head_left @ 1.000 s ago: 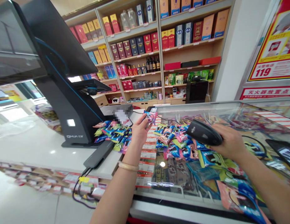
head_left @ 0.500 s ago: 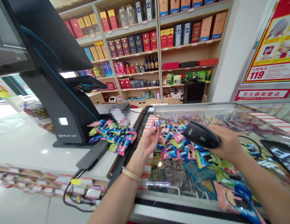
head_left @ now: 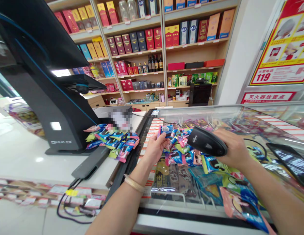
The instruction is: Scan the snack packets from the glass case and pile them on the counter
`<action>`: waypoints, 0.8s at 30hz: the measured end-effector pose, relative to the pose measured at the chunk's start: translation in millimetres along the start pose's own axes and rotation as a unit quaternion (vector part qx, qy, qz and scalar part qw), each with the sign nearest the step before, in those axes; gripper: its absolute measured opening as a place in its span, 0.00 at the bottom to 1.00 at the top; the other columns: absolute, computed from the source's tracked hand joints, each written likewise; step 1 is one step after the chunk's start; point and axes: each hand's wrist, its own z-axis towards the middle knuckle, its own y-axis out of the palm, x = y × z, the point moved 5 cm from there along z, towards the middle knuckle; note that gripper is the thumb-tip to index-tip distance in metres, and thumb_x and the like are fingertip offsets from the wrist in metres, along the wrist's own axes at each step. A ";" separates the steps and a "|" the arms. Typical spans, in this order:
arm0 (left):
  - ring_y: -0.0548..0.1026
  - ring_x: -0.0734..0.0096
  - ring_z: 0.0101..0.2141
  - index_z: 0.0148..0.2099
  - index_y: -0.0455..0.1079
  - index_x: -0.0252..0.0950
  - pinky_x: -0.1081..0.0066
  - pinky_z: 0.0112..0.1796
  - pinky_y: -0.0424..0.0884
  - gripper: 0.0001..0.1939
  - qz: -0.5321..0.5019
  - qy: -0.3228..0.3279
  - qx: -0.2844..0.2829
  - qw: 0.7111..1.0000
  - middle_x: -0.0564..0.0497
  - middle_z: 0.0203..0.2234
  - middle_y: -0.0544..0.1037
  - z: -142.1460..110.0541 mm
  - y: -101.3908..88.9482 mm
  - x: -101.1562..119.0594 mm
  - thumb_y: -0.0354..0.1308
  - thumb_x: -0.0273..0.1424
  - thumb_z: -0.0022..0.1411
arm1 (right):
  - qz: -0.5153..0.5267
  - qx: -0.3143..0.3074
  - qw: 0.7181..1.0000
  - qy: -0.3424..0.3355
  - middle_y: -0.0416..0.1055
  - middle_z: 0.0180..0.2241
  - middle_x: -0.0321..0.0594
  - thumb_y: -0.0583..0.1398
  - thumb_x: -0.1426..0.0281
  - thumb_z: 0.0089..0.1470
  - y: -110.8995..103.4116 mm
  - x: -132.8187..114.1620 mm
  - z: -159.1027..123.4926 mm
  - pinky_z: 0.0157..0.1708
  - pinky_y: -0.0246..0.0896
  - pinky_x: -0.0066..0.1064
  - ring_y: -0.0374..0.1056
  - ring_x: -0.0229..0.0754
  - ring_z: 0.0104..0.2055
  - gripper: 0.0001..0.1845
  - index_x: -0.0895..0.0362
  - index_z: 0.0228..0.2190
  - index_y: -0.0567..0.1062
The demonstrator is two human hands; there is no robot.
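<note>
My left hand (head_left: 155,147) pinches a small blue-and-pink snack packet (head_left: 166,130) by its edge, with a pale barcode patch facing up. In my right hand (head_left: 231,147) is a black barcode scanner (head_left: 207,141), its head pointed left toward that packet. Beneath both hands, many similar blue, pink and green packets (head_left: 177,156) lie heaped on the glass top of a freezer (head_left: 171,192). A larger pink-and-blue packet (head_left: 242,209) rests near the front edge, below my right forearm. My right fingers are partly hidden behind the scanner.
Left of the freezer, a second pile of packets (head_left: 115,140) lies on the white counter (head_left: 22,163) beside a black checkout terminal (head_left: 58,98). A dark tablet-like device (head_left: 289,161) lies at the right. Shelves of boxed bottles (head_left: 142,42) stand behind.
The packet in my left hand has turned so that its barcode patch shows more fully. My right hand keeps the scanner at nearly the same place. The whole view has shifted slightly.
</note>
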 end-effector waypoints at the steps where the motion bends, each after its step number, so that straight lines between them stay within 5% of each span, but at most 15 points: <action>1: 0.79 0.73 0.28 0.38 0.76 0.34 0.73 0.34 0.75 0.20 0.021 0.023 0.002 1.000 0.52 0.28 0.81 -0.8 0.4 1.3 0.77 0.36 0.46 | 0.006 -0.005 1.000 0.008 0.78 0.32 0.43 0.60 0.70 0.52 0.6 0.8 -0.2 0.32 0.68 0.35 0.74 0.45 0.33 0.12 0.55 0.41 0.77; 7: 0.82 0.58 0.40 0.41 0.77 0.37 0.61 0.46 0.77 0.14 0.186 0.135 0.031 0.973 0.48 0.35 0.83 -5.1 0.9 8.7 0.73 0.31 0.51 | 0.055 -0.041 0.996 0.049 0.78 0.31 0.42 0.60 0.70 0.51 2.8 0.3 2.3 0.33 0.69 0.35 0.75 0.46 0.32 0.10 0.54 0.37 0.78; 12: 0.75 0.54 0.55 0.43 0.80 0.39 0.60 0.60 0.68 0.16 0.238 0.219 0.056 0.944 0.46 0.41 0.81 -6.1 0.0 18.0 0.70 0.25 0.49 | 0.086 -0.082 0.992 0.044 0.77 0.30 0.41 0.60 0.70 0.52 6.3 -8.9 5.7 0.30 0.65 0.31 0.73 0.43 0.30 0.03 0.53 0.31 0.76; 18: 0.73 0.56 0.54 0.45 0.79 0.40 0.60 0.63 0.63 0.16 0.328 0.270 0.038 0.905 0.46 0.47 0.78 -9.6 6.3 24.6 0.66 0.25 0.53 | 0.091 -0.100 0.988 0.072 0.77 0.30 0.41 0.61 0.69 0.52 10.1 -7.1 3.0 0.32 0.65 0.31 0.72 0.43 0.30 0.03 0.54 0.30 0.76; 24: 0.73 0.56 0.54 0.45 0.80 0.40 0.61 0.63 0.62 0.15 0.323 0.264 0.037 0.908 0.46 0.47 0.77 -10.2 8.0 24.3 0.66 0.26 0.54 | 0.071 -0.102 0.988 0.089 0.79 0.33 0.42 0.63 0.68 0.51 10.0 -2.1 1.5 0.35 0.68 0.32 0.75 0.45 0.34 0.04 0.54 0.31 0.77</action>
